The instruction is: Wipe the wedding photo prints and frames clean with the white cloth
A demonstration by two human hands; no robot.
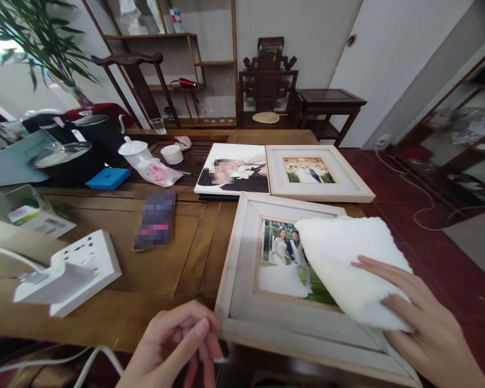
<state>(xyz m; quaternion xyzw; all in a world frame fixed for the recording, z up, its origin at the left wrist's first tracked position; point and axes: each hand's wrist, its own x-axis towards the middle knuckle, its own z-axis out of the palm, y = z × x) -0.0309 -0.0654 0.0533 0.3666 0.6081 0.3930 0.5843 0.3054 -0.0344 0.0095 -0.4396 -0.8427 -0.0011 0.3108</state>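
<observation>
A white fluffy towel [351,258] lies folded over the right part of a picture frame [242,318], covering some of its photo [285,258] of a couple outdoors. My right hand [420,318] grips this towel, fingers spread over its top and thumb side tucked below. The frame has pale wood edges and a wide grey mount; its near edge juts past the table edge. Beside its near left corner is my left hand [181,345], fingers loosely curled and apart, holding nothing. The index finger is close against the corner; whether it touches, I cannot tell.
Behind stand a second frame [319,191] and a white-covered photo panel [234,183]. Leftward on the table [189,258] lie a blurred phone-like object [156,218], a power strip [89,269], a blue box [108,178], cups [172,155] and pots [64,161]. Chairs [267,81] stand beyond.
</observation>
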